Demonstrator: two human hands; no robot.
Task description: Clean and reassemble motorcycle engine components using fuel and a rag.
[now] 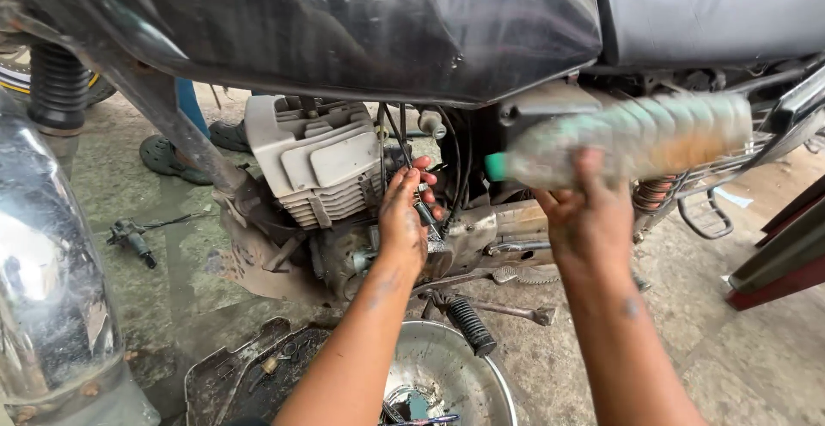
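Note:
A motorcycle stands in front of me with its grey engine (316, 168) exposed under a black fuel tank (361, 22). My left hand (404, 216) reaches in behind the engine cylinder, fingers among the black cables and a small dark part. Whether it grips the part is hard to tell. My right hand (584, 220) holds a clear ribbed plastic bottle (636, 138) on its side, blurred by motion, its green cap (496, 166) pointing left toward the engine.
A metal bowl (447, 374) with small parts sits on the ground below, beside a dirty black tray (249, 374). A kick lever with rubber grip (468, 323) sticks out low. A tool (129, 237) lies at left. Another person's sandalled feet (172, 155) stand behind the bike.

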